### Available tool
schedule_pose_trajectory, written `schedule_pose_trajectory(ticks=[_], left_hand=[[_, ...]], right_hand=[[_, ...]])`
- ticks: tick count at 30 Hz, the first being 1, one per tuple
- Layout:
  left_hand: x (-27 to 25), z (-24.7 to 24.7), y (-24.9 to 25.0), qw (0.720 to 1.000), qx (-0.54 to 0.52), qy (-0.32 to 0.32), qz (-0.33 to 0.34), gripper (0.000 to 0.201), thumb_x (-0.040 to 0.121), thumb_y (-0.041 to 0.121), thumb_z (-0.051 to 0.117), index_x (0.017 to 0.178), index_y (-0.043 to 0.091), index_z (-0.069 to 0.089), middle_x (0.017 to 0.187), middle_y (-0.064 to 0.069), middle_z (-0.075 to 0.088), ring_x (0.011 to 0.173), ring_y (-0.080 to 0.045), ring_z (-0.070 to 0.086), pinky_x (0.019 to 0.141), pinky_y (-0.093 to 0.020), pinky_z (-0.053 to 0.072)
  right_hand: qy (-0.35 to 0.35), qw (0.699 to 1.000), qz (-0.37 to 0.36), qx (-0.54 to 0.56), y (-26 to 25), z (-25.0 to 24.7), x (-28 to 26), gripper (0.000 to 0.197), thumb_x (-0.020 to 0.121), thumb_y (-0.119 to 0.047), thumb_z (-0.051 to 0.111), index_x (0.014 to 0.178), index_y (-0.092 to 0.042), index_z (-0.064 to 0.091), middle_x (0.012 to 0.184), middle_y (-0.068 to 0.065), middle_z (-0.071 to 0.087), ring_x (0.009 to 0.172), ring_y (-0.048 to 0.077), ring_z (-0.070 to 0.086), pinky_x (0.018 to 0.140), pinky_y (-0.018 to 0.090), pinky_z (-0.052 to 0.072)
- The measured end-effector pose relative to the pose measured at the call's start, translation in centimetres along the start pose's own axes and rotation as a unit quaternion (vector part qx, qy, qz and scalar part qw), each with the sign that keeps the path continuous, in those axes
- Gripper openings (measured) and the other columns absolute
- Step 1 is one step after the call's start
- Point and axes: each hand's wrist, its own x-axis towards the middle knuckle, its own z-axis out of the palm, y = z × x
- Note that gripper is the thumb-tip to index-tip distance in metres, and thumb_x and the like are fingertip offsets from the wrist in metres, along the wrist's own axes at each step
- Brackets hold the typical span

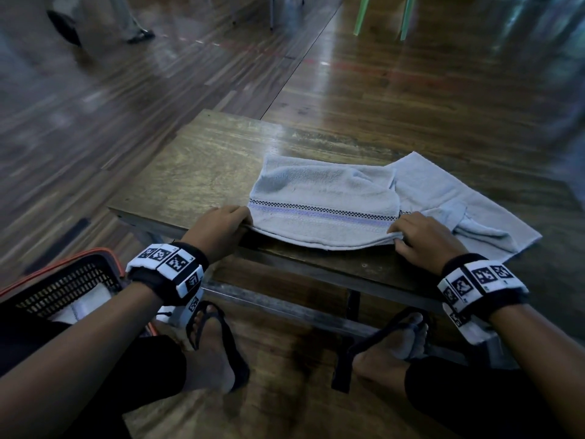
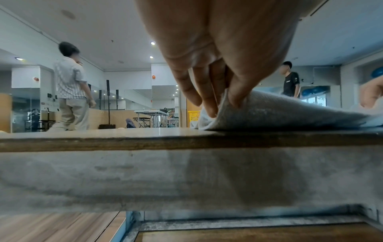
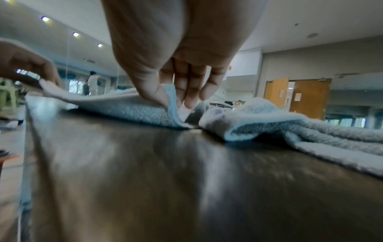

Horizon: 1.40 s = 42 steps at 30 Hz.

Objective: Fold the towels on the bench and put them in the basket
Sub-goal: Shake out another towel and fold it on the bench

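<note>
The risk I see is in the second towel (image 1: pixel 474 213) — it lies bunched on the table (image 1: pixel 196 172) just beside the one being folded, touching or even tucked under its right end, I can't tell which. If the person lifts the near edge and swings it over, that loose cloth may drag along and spoil the fold. The lifted hem also sags in the middle between the two grips, so the fold could land crooked unless the corners travel together. The near edge sits right at the table's lip, and a slack pull could let it slide toward the floor.

The left hand (image 1: pixel 221 228) pinches the near left corner of the pale blue towel (image 1: pixel 319 191), thumb beneath and fingers (image 2: pixel 204 98) curled over the top. The right hand (image 1: pixel 421 236) pinches the near right corner the same way, raised a little off the wood. The basket (image 1: pixel 104 258) waits low at the person's left, something white already inside.
</note>
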Motion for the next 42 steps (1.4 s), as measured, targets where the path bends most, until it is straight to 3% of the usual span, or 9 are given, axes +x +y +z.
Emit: schedule_pose_trajectory(ticks=[6,15,18,21,23,27,31,37,42], left_hand=[[0.5,-2.2,0.5,0.998,-0.053,0.002,-0.021,0.01,0.089,0.017,0.056,0.096,0.01,0.056,0.096,-0.01,0.061,0.082,-0.03,0.057,0.068,-0.036,0.046],[0.1,-11.6,3.1,0.978,-0.068,0.175,0.092,0.014,0.084,0.008,0.059,0.092,-0.002,0.065,0.084,-0.014,0.067,0.072,-0.023,0.06,0.064,-0.018,0.037],[-0.1,-14.9,3.9,0.968,-0.073,0.213,0.107,0.022,0.086,0.023,0.051,0.09,0.005,0.064,0.082,-0.007,0.067,0.071,-0.018,0.058,0.065,-0.025,0.047],[-0.4,-17.5,4.9,0.95,-0.128,0.263,0.107,0.012,0.086,0.018,0.056,0.088,0.008,0.06,0.071,0.005,0.058,0.065,0.003,0.051,0.064,-0.002,0.038],[-0.7,-18.8,5.4,0.939,-0.167,0.284,0.1,0.006,0.086,0.022,0.056,0.086,0.016,0.056,0.07,0.013,0.054,0.065,0.01,0.053,0.06,0.0,0.036],[-0.7,-20.6,5.5,0.925,-0.215,0.302,0.08,0.006,0.084,0.038,0.053,0.081,0.032,0.054,0.07,0.006,0.056,0.062,0.002,0.051,0.056,-0.01,0.036],[-1.0,-22.0,5.7,0.914,-0.243,0.309,0.101,0.024,0.08,0.051,0.049,0.082,0.028,0.058,0.071,0.002,0.056,0.062,-0.003,0.047,0.057,-0.016,0.036],[-1.4,-23.3,5.9,0.912,-0.253,0.308,0.099,0.021,0.078,0.052,0.049,0.082,0.032,0.057,0.075,0.007,0.056,0.064,0.0,0.05,0.058,-0.011,0.038],[-1.9,-23.5,6.0,0.915,-0.239,0.308,0.103,0.013,0.081,0.046,0.052,0.082,0.034,0.056,0.075,0.007,0.058,0.063,0.002,0.052,0.058,-0.008,0.038]], right_hand=[[0.096,0.992,0.015,0.08,0.3,-3.9,-0.8,0.015,0.078,-0.002,0.067,0.092,-0.004,0.064,0.084,0.012,0.063,0.078,0.028,0.057,0.069,0.033,0.044],[0.221,0.967,0.031,0.126,-1.6,-12.6,-2.7,0.02,0.079,-0.015,0.051,0.09,-0.003,0.063,0.077,0.008,0.057,0.069,0.021,0.051,0.064,0.021,0.036],[0.234,0.962,0.039,0.132,-2.2,-16.2,-3.1,0.017,0.078,-0.018,0.049,0.086,-0.007,0.06,0.074,-0.005,0.049,0.068,0.013,0.045,0.062,0.015,0.034],[0.25,0.959,0.034,0.125,-3.0,-19.5,-3.3,0.012,0.078,-0.017,0.053,0.084,-0.008,0.058,0.074,-0.01,0.046,0.068,0.003,0.044,0.061,0.015,0.032],[0.253,0.956,0.04,0.141,-3.4,-21.1,-3.4,0.006,0.083,-0.008,0.06,0.085,-0.012,0.056,0.075,-0.007,0.049,0.067,0.003,0.049,0.059,0.013,0.036],[0.24,0.946,0.039,0.213,-4.2,-22.9,-3.9,0.025,0.083,-0.002,0.062,0.082,-0.024,0.051,0.077,-0.009,0.057,0.068,-0.005,0.055,0.061,0.008,0.042],[0.22,0.941,0.021,0.255,-5.2,-23.6,-4.6,0.034,0.08,-0.001,0.067,0.086,-0.03,0.049,0.082,-0.003,0.059,0.07,0.003,0.055,0.062,0.011,0.046],[0.216,0.944,0.011,0.249,-6.1,-24.1,-5.6,0.027,0.078,-0.008,0.071,0.084,-0.029,0.056,0.084,0.0,0.065,0.079,0.016,0.061,0.066,0.022,0.049],[0.234,0.947,-0.007,0.219,-6.3,-24.5,-5.9,0.024,0.079,-0.007,0.07,0.084,-0.028,0.059,0.082,0.002,0.069,0.081,0.015,0.061,0.068,0.023,0.049]])
